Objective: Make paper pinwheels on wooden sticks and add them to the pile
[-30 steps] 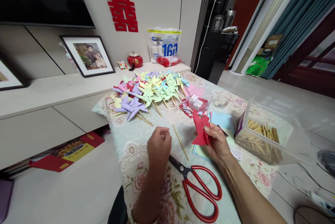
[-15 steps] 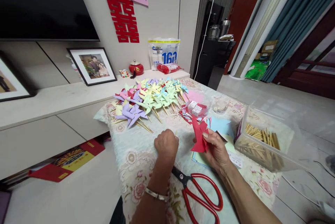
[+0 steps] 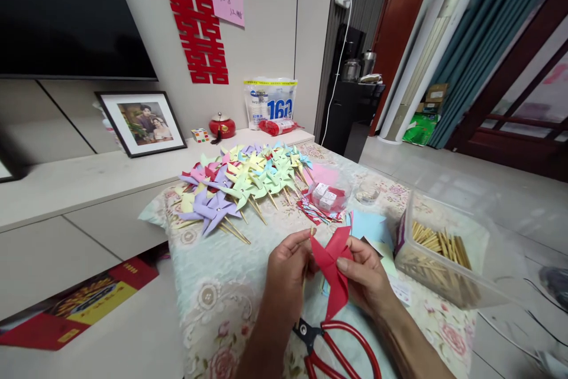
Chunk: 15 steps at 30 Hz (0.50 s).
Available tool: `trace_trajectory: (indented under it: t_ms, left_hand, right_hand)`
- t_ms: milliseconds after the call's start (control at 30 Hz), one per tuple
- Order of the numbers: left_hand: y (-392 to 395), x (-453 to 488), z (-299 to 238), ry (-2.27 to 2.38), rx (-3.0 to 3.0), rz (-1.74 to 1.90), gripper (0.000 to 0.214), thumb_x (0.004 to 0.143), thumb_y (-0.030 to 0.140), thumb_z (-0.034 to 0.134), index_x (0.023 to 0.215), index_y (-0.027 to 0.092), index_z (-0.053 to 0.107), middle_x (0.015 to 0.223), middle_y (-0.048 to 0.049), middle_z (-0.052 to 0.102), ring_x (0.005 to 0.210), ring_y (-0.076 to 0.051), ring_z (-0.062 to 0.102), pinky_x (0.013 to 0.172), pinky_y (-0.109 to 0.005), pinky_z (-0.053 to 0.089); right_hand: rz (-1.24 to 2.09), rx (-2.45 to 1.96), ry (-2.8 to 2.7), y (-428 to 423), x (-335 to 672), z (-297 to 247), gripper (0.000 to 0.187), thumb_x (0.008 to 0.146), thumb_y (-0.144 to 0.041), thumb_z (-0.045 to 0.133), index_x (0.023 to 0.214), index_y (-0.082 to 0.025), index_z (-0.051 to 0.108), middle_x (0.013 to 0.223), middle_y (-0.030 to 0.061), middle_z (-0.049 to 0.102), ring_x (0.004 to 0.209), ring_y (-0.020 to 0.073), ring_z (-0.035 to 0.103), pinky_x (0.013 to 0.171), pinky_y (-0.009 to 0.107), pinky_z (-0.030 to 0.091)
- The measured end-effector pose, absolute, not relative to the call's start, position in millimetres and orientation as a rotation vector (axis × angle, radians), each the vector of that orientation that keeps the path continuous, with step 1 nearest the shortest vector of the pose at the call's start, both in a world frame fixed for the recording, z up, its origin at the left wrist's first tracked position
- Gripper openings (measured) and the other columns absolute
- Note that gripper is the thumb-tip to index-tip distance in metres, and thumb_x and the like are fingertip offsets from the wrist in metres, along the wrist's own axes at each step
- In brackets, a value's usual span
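Observation:
My right hand (image 3: 367, 275) is closed on a red paper pinwheel (image 3: 331, 266), thumb pressed near its centre, its blades folded inward. Close on its left, my left hand (image 3: 290, 263) pinches a thin wooden stick (image 3: 313, 230), whose tip shows above the fingers beside the paper. Whether the stick touches the pinwheel I cannot tell. Below both hands lie scissors (image 3: 341, 348) with red handles, the blades partly hidden by my left wrist. Finished-looking pinwheels on sticks (image 3: 248, 181) in several pastel colours are heaped further back on the table.
A clear plastic box (image 3: 437, 269) of short wooden sticks stands at the right. Near the middle are a bag of red material (image 3: 327, 197), patterned strips (image 3: 317, 212) and blue paper sheets (image 3: 370, 226). The flowered tablecloth (image 3: 217, 308) covers the table beside a white cabinet (image 3: 80, 181).
My left hand has turned and moved right, up to the pinwheel, and the stick in it now shows. The red pinwheel has come lower and more face-on. The view has shifted slightly.

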<state>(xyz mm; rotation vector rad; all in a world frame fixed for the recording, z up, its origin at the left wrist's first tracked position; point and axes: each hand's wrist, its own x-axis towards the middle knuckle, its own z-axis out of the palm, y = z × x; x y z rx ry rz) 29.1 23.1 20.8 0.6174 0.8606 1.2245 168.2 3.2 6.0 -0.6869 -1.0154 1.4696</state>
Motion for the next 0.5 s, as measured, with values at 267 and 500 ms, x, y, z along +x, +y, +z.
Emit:
trace_trajectory:
  t_ms: [267,500]
  left_hand:
    - [21,26,19,0.876,0.688,1.213,0.039,0.060,0.039,0.086,0.088,0.013,0.074,0.057,0.0043,0.059,0.043,-0.006,0.046,0.045,-0.020,0.037]
    - [18,28,21,0.846,0.862,1.266,0.019,0.063,0.027,0.082,0.077,0.016,0.078,0.061,-0.0007,0.068,0.052,-0.009,0.057,0.052,-0.018,0.044]
  right_hand:
    - [0.942,-0.743,-1.562,2,180,14,0.012,0.088,-0.032,0.072,0.083,-0.021,0.074,0.082,0.0029,0.064,0.073,0.0166,0.059,0.067,0.030,0.046]
    - [0.436,-0.756,-1.703,0,182,19,0.015,0.093,-0.014,0.060,0.095,-0.023,0.072,0.090,0.0043,0.063,0.088,0.0198,0.060,0.077,0.036,0.047]
